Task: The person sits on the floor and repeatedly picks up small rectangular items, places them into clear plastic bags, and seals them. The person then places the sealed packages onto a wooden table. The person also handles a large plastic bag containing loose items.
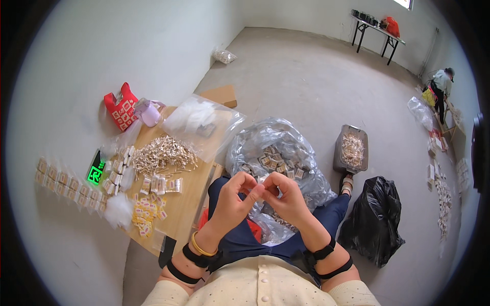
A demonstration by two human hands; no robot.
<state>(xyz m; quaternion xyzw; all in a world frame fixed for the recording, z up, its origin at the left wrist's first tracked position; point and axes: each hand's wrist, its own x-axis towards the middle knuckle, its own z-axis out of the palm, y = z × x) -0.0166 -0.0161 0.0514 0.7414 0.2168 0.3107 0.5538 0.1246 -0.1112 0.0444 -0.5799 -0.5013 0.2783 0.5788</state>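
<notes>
My left hand (236,198) and my right hand (287,196) meet in front of me, fingertips pinched close together. What they pinch is too small and covered by fingers to make out. Below them, between my legs, a large clear plastic bag (306,158) stands open with many small packs of cotton swabs (278,162) inside. To the left, a wooden table (196,173) bears a heap of loose cotton swabs (161,154). Nearer on it lie bundled swabs (166,184) and a scatter of yellow and white labels (147,211).
A grey bin of swabs (352,149) and a black plastic bag (375,219) stand on the floor at right. Clear plastic bags (196,120) and a lilac jug (148,113) sit on the table's far end. Far right, another person (441,92) bends over a table.
</notes>
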